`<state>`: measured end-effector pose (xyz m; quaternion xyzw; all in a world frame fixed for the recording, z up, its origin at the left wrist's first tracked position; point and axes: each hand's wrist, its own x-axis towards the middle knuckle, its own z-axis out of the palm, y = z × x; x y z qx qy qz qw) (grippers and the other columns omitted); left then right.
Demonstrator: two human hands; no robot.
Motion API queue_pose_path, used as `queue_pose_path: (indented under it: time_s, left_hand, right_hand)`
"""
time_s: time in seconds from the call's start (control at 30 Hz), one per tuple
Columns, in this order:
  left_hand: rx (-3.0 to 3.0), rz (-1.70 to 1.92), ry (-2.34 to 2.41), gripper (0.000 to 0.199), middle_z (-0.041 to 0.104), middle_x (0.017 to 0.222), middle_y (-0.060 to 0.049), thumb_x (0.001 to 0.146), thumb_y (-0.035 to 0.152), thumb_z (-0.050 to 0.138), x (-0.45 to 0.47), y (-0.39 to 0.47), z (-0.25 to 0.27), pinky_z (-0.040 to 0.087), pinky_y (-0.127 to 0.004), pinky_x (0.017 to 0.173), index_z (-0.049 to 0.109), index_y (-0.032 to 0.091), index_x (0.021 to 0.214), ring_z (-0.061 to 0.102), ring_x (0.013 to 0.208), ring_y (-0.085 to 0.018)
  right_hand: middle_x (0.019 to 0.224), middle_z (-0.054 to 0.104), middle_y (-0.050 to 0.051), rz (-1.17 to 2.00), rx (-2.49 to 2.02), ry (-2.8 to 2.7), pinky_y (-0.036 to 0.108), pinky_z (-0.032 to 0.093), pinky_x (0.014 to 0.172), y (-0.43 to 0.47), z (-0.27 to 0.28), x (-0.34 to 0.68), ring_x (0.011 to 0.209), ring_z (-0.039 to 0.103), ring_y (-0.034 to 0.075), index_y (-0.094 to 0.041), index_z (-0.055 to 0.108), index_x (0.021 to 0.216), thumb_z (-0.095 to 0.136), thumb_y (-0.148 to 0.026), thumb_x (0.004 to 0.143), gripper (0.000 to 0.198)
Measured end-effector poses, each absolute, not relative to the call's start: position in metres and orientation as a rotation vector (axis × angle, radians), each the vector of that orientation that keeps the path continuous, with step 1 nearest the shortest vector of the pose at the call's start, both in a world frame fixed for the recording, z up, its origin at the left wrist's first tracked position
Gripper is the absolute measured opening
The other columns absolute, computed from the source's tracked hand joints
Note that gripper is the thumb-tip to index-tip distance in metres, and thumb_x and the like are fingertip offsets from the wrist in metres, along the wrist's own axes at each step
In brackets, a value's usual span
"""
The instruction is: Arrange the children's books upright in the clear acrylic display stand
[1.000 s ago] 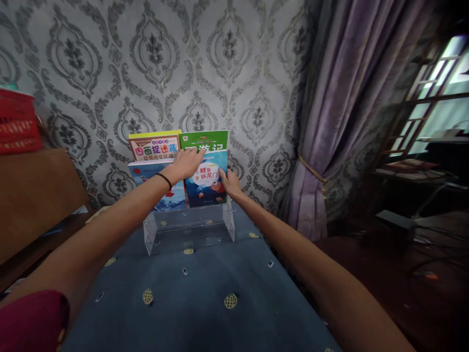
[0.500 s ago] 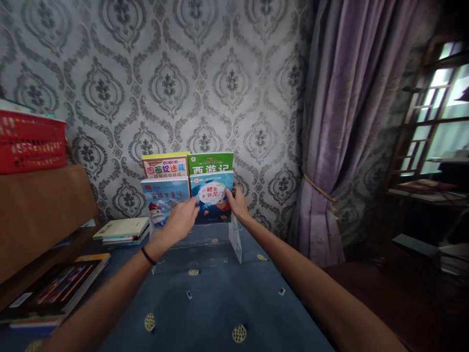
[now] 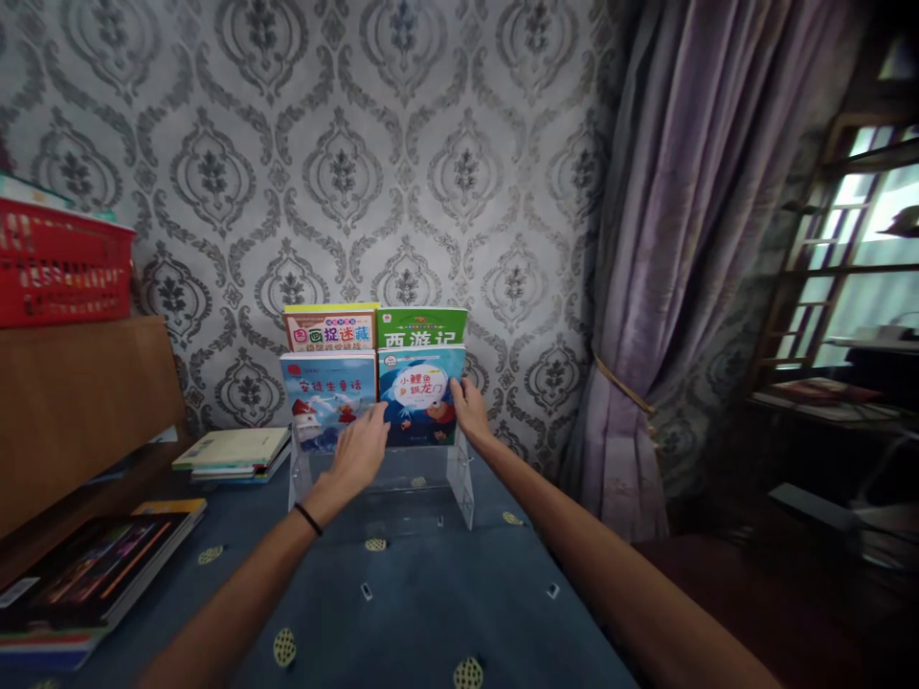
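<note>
A clear acrylic book stand (image 3: 460, 483) holds children's books in two tiers. In its front tier, a blue picture book with a white title oval (image 3: 420, 394) stands on the right, beside a paler blue storybook (image 3: 323, 383). My right hand (image 3: 472, 411) grips the right edge of the picture book, thumb on its cover. At its lower left edge are the fingers of my left hand (image 3: 361, 446), closed against the book and partly covering the storybook's corner. Behind, a brown-and-yellow book (image 3: 331, 330) and a green book (image 3: 423, 327) show only their upper parts.
On the left lie a small stack of books (image 3: 234, 450) and a dark-covered pile (image 3: 93, 569). A red plastic basket (image 3: 64, 268) rests on a brown box (image 3: 86, 411). The blue patterned tablecloth (image 3: 416, 612) reaches the wall; a purple curtain (image 3: 646, 287) hangs at right.
The view has shifted slightly. My left hand has slid a little down along the picture book's left edge, uncovering more of the storybook's cover. My right hand stays at the right edge.
</note>
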<state>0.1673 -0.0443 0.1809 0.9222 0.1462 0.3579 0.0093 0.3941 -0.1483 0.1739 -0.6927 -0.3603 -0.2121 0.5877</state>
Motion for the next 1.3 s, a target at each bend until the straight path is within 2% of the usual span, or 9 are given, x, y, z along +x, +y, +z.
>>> queue_pose_path:
  time_s: [0.13,0.2,0.33,0.6,0.87,1.07,1.3]
  left_hand:
    - [3.114,1.547,0.373,0.030,0.066,0.110,-0.013,0.101,0.024,0.039,0.158,-0.046,0.235,0.047,-0.039,0.085,0.058,0.017,0.123,0.059,0.104,-0.028]
    - [3.227,1.660,0.275,0.028,0.065,0.113,-0.015,0.099,0.023,0.043,0.159,-0.041,0.266,0.044,-0.042,0.089,0.060,0.015,0.120,0.055,0.107,-0.029]
    - [3.511,1.436,0.173,0.024,0.067,0.104,-0.015,0.099,0.029,0.048,0.173,-0.029,0.305,0.040,-0.042,0.088,0.065,0.013,0.104,0.053,0.105,-0.030]
    - [3.588,1.046,0.301,0.030,0.070,0.102,-0.017,0.100,0.026,0.043,0.195,-0.018,0.315,0.040,-0.041,0.087,0.069,0.012,0.101,0.056,0.107,-0.031]
    - [3.619,0.993,0.249,0.033,0.069,0.105,-0.017,0.099,0.027,0.042,0.208,-0.010,0.324,0.040,-0.040,0.092,0.070,0.010,0.100,0.056,0.107,-0.029]
    - [3.620,0.918,0.204,0.037,0.069,0.103,-0.019,0.101,0.026,0.037,0.207,-0.008,0.324,0.041,-0.041,0.090,0.069,0.008,0.100,0.057,0.107,-0.031]
    - [3.595,0.878,0.204,0.037,0.070,0.106,-0.017,0.102,0.030,0.035,0.201,-0.008,0.321,0.042,-0.040,0.086,0.067,0.011,0.101,0.059,0.104,-0.030]
  right_hand:
    - [0.065,0.053,0.001,-0.487,-1.601,-0.850,0.037,0.041,0.065,-0.149,0.172,0.395,0.068,0.053,0.024,-0.028,0.040,0.072,0.034,-0.065,0.089,0.041]
    - [0.066,0.053,0.001,-0.482,-1.597,-0.843,0.037,0.042,0.066,-0.148,0.170,0.396,0.069,0.053,0.024,-0.028,0.039,0.072,0.034,-0.065,0.090,0.042]
    - [0.071,0.054,0.001,-0.464,-1.594,-0.816,0.038,0.042,0.071,-0.146,0.168,0.396,0.073,0.053,0.024,-0.028,0.037,0.074,0.033,-0.066,0.090,0.041]
    - [0.073,0.054,0.002,-0.419,-1.607,-0.768,0.040,0.046,0.077,-0.139,0.168,0.399,0.078,0.055,0.025,-0.028,0.037,0.075,0.031,-0.068,0.092,0.043]
    - [0.085,0.062,0.008,-0.414,-1.641,-0.711,0.042,0.045,0.082,-0.134,0.171,0.399,0.087,0.057,0.028,-0.026,0.045,0.082,0.030,-0.066,0.092,0.043]
    - [0.083,0.064,0.009,-0.422,-1.649,-0.742,0.042,0.046,0.081,-0.142,0.171,0.394,0.084,0.059,0.028,-0.025,0.050,0.080,0.031,-0.060,0.093,0.042]
    - [0.090,0.067,0.007,-0.463,-1.603,-0.777,0.037,0.047,0.081,-0.150,0.176,0.387,0.086,0.060,0.025,-0.023,0.055,0.100,0.039,-0.054,0.092,0.036]
